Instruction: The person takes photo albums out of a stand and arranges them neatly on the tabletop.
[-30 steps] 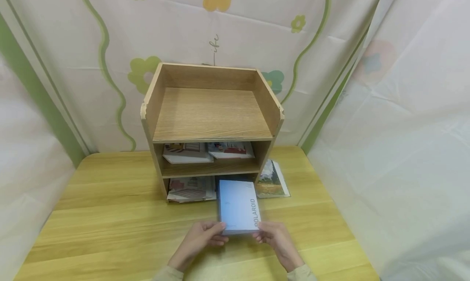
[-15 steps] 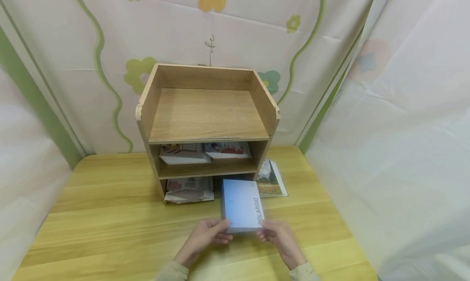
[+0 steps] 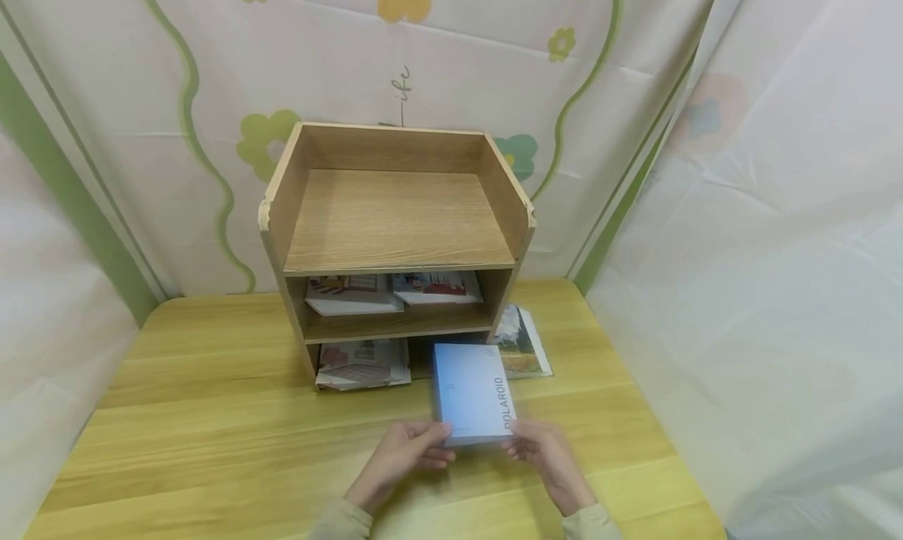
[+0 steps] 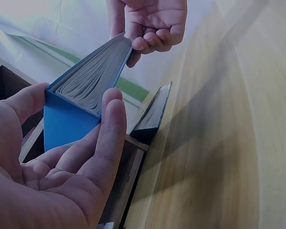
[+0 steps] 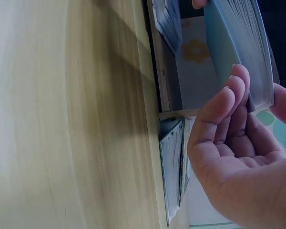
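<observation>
A pale blue photo album point(image 3: 473, 387) with POLAROID printed along its right side is held in front of the lower right part of a wooden desk shelf point(image 3: 398, 215). My left hand point(image 3: 405, 452) pinches its near left corner, thumb on the cover and fingers underneath. At the near right corner my right hand point(image 3: 549, 455) grips it likewise. In the left wrist view the thick edge of pages point(image 4: 88, 78) shows between the covers, above the table. The right wrist view has my right hand point(image 5: 238, 138) with thumb and fingers on opposite covers.
Two picture-covered albums, a left one point(image 3: 353, 297) and a right one point(image 3: 439, 288), lie on the middle shelf. More albums point(image 3: 363, 364) lie in the lower left compartment. Against the shelf's right side, another album point(image 3: 524, 342) lies on the wooden table point(image 3: 212, 438).
Both hands have moved a little to the right with the album, away from the albums at lower left. The head view has shifted slightly. The grip looks the same.
</observation>
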`<control>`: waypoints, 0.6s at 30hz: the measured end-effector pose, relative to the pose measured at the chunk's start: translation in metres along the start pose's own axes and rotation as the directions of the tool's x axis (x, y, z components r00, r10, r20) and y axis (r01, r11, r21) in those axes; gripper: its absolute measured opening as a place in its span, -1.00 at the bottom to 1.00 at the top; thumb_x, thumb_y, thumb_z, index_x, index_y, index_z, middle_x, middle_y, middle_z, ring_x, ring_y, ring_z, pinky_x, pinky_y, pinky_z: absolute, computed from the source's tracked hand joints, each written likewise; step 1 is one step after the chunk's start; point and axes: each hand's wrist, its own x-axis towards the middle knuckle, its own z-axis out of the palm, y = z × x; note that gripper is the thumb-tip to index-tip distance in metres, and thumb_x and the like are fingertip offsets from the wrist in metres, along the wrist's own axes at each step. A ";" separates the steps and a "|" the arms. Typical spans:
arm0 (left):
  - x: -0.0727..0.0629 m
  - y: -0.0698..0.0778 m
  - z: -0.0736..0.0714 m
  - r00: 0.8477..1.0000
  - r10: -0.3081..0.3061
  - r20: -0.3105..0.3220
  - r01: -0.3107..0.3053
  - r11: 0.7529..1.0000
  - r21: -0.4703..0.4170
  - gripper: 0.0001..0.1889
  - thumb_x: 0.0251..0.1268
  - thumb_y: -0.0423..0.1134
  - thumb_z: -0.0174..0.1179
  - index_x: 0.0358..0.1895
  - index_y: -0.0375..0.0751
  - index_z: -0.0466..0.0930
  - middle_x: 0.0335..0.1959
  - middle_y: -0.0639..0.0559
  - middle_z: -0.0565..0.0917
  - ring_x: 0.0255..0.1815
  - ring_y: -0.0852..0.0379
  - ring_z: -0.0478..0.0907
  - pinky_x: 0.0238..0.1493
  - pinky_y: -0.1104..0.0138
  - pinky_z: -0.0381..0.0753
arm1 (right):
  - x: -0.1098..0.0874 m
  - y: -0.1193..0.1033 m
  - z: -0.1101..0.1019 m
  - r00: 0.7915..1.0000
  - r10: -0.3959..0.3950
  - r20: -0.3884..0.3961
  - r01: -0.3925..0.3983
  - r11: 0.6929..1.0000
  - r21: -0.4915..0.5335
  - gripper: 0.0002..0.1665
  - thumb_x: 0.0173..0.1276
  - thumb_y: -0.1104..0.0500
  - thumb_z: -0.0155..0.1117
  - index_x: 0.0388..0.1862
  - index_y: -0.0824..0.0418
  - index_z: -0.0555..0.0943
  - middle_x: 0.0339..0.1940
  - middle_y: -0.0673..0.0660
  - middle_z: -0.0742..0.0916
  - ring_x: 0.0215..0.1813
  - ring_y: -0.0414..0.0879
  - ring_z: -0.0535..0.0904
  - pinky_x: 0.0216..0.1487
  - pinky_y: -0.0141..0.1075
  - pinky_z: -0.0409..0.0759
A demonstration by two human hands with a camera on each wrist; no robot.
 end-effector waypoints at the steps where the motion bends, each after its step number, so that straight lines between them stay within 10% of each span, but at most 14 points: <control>1: 0.000 0.000 0.001 1.000 0.001 0.000 -0.001 1.000 0.000 -0.55 0.36 -0.10 0.27 0.00 -0.51 0.60 -0.16 -0.29 0.70 -0.23 -0.15 0.70 -0.15 0.13 0.73 | -0.001 0.000 -0.001 1.000 0.000 0.001 0.000 1.000 0.000 -0.71 0.31 0.13 0.33 -0.21 0.38 0.68 -0.33 0.32 0.73 -0.25 0.15 0.66 -0.05 0.00 0.65; 18: 0.006 -0.009 0.019 1.000 -0.023 0.019 0.024 0.999 -0.045 -0.55 0.33 -0.18 0.31 0.01 -0.59 0.57 -0.14 -0.30 0.69 -0.15 -0.22 0.67 -0.11 0.16 0.72 | -0.004 0.003 -0.026 0.999 -0.023 0.027 0.025 0.998 -0.054 -0.69 0.37 0.19 0.28 -0.13 0.46 0.66 -0.30 0.33 0.73 -0.24 0.13 0.65 -0.10 -0.10 0.66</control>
